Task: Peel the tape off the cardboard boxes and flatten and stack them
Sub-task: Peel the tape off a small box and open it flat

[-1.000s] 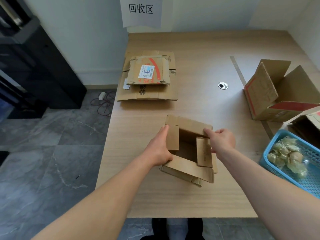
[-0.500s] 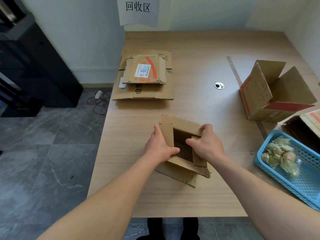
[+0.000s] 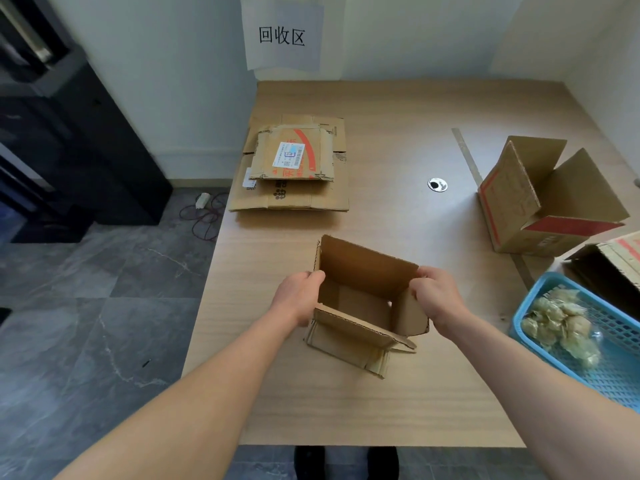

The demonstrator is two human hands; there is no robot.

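Flattened boxes (image 3: 294, 168) on wooden table (image 3: 398, 220); grey, perhaps marble, floor (image 3: 86, 323).

1. A small brown box (image 3: 367, 268) stands open, flaps raised, nearest the front.
2. The flattened boxes (image 3: 298, 199) lie stacked at far left, a labelled one on top.
3. A red-striped box (image 3: 509, 188) sits open and tilted at right.

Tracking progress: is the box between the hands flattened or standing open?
Standing open: the box has upright walls, inside visible; left hand and right hand grip opposite sides.
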